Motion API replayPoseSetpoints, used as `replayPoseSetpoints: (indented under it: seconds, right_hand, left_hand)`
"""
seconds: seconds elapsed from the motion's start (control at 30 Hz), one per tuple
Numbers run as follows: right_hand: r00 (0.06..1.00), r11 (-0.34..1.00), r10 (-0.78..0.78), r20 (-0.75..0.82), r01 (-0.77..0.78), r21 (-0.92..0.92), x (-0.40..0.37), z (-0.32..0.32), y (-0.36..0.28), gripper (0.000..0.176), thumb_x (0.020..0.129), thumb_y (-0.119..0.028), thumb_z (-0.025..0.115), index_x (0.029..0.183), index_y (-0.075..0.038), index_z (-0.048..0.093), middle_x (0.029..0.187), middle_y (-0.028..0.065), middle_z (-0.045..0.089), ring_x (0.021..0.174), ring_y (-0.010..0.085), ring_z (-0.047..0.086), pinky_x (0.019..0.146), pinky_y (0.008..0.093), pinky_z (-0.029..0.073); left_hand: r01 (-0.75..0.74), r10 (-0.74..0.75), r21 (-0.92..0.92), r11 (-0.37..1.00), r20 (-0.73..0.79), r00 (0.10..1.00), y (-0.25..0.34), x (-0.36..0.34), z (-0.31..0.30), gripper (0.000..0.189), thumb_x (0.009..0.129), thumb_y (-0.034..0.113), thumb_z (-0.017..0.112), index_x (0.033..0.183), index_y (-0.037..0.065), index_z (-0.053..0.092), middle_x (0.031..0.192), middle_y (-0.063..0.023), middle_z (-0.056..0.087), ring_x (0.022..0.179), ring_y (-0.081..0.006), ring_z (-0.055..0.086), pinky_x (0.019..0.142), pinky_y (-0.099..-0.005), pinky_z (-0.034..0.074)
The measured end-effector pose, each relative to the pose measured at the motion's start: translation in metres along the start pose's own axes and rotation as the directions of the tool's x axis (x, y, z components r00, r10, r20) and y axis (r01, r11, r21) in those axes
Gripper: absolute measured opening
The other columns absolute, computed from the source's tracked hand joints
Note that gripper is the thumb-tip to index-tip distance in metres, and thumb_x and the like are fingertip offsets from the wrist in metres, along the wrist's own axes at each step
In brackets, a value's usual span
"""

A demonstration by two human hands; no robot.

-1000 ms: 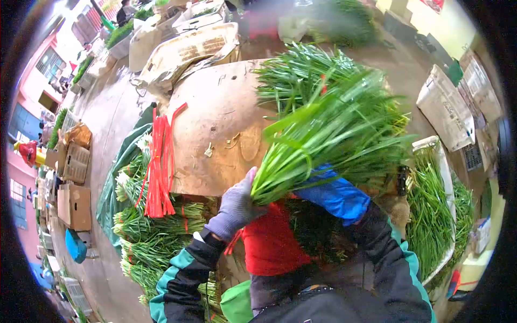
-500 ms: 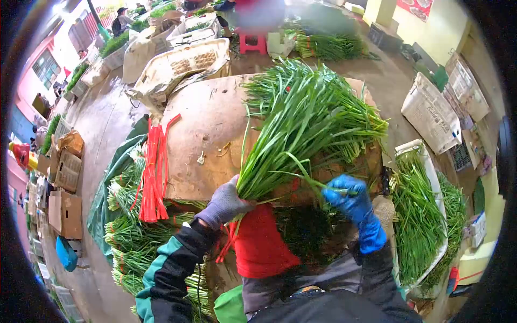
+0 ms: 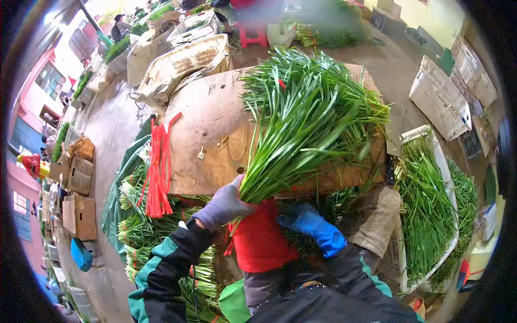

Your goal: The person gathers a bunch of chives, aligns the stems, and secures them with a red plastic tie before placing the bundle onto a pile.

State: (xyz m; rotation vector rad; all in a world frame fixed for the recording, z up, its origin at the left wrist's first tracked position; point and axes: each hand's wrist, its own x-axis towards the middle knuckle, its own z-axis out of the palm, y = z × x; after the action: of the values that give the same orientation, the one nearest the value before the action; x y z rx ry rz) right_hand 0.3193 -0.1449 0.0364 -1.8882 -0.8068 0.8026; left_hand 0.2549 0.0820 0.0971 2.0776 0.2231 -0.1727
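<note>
My left hand, in a grey glove, is closed round the lower stems of a bunch of long green leaves. The leaves fan up and right across a wooden board, where a pile of similar greens lies. Just right of the bunch's base is my right hand in a blue glove, low beside the red cloth on my leg; its fingers are blurred and partly hidden. Red ties hang over the board's left edge.
Tied bundles of greens are stacked at the left. A white-rimmed crate full of greens stands at the right. Beyond the board are an empty beige basket and a red stool. A person is at the far left.
My right hand has moved left and down, close to the bunch's base; the leaf it held out to the right no longer shows there. The view has shifted slightly.
</note>
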Motion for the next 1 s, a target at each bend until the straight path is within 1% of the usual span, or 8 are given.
replayPoseSetpoints:
  seconds: [0.1,0.17,0.33,0.47,0.53,0.77,0.87,1.0]
  right_hand:
    - [0.992,0.996,-0.091,-0.090,0.090,-0.019,0.026,0.002,-0.015,0.039,0.079,-0.027,0.064,0.112,-0.006,0.060,0.100,0.0148,0.065,0.091,0.0192,0.062,0.080,0.0341,0.047]
    - [0.991,0.974,-0.131,0.024,0.124,0.189,0.043,0.003,-0.009,0.037,0.081,-0.022,0.061,0.114,-0.006,0.059,0.103,0.0131,0.065,0.094,0.0180,0.060,0.082,0.0342,0.046]
    - [0.984,0.922,-0.176,-0.033,0.176,0.345,0.048,0.003,-0.036,0.036,0.081,-0.017,0.060,0.115,-0.005,0.058,0.104,0.0108,0.065,0.097,0.0169,0.060,0.086,0.0327,0.045]
    - [0.989,0.952,-0.103,-0.108,0.130,0.278,0.048,0.010,-0.047,0.039,0.081,-0.016,0.060,0.117,-0.005,0.056,0.103,0.0112,0.065,0.098,0.0172,0.060,0.085,0.0324,0.046]
    - [0.923,0.903,-0.278,-0.268,0.346,0.254,0.054,0.019,-0.043,0.044,0.078,-0.026,0.060,0.118,-0.008,0.053,0.100,0.0160,0.064,0.092,0.0309,0.063,0.079,0.0387,0.049]
    - [0.944,0.923,-0.277,-0.182,0.314,0.223,0.063,0.001,-0.060,0.045,0.078,-0.021,0.061,0.118,-0.003,0.052,0.100,0.0179,0.064,0.091,0.0323,0.063,0.080,0.0381,0.048]
    - [0.902,0.858,-0.368,-0.225,0.423,0.293,0.068,-0.011,-0.052,0.037,0.079,-0.012,0.061,0.115,-0.003,0.057,0.105,0.0137,0.063,0.083,0.0149,0.063,0.073,0.0287,0.050]
    - [0.848,0.920,-0.376,-0.373,0.292,-0.263,0.070,-0.067,-0.011,0.033,0.075,-0.012,0.068,0.106,-0.002,0.062,0.093,0.0112,0.064,0.074,0.0147,0.061,0.064,0.0272,0.049]
  left_hand:
    - [0.092,-0.098,0.156,0.983,0.033,0.995,0.007,0.001,-0.002,0.068,0.063,0.020,0.075,0.121,0.004,0.044,0.099,-0.0160,0.062,0.092,-0.0230,0.061,0.082,-0.0327,0.046]
    - [-0.050,0.048,0.024,0.998,0.064,0.997,0.004,0.004,-0.002,0.065,0.065,0.018,0.074,0.121,0.003,0.045,0.098,-0.0138,0.063,0.090,-0.0207,0.060,0.082,-0.0317,0.046]
    - [0.005,0.009,-0.146,0.989,0.096,0.995,0.005,-0.003,-0.011,0.049,0.068,0.013,0.073,0.113,0.003,0.054,0.097,-0.0065,0.064,0.089,-0.0136,0.058,0.083,-0.0296,0.046]
    - [0.039,-0.040,-0.210,0.977,0.000,0.999,0.007,-0.006,-0.007,0.037,0.071,0.012,0.072,0.105,0.003,0.060,0.097,-0.0044,0.065,0.088,-0.0101,0.057,0.080,-0.0281,0.047]
    - [0.019,-0.033,-0.190,0.982,-0.069,0.997,0.000,-0.004,-0.004,0.034,0.073,0.011,0.070,0.104,0.003,0.060,0.096,-0.0044,0.065,0.086,-0.0102,0.057,0.078,-0.0279,0.047]
    - [0.011,-0.050,-0.279,0.960,-0.133,0.990,0.003,0.001,-0.014,0.033,0.073,0.010,0.068,0.103,0.001,0.060,0.094,-0.0040,0.065,0.082,-0.0105,0.058,0.076,-0.0283,0.047]
    - [0.113,-0.152,-0.535,0.837,-0.029,0.988,0.005,-0.006,-0.026,0.036,0.070,0.009,0.068,0.104,0.000,0.060,0.091,-0.0029,0.063,0.078,-0.0102,0.057,0.073,-0.0267,0.047]
    - [0.251,-0.282,-0.531,0.809,0.024,0.959,0.009,-0.017,-0.032,0.044,0.068,0.013,0.065,0.109,0.000,0.056,0.092,-0.0017,0.062,0.077,-0.0100,0.055,0.069,-0.0251,0.045]
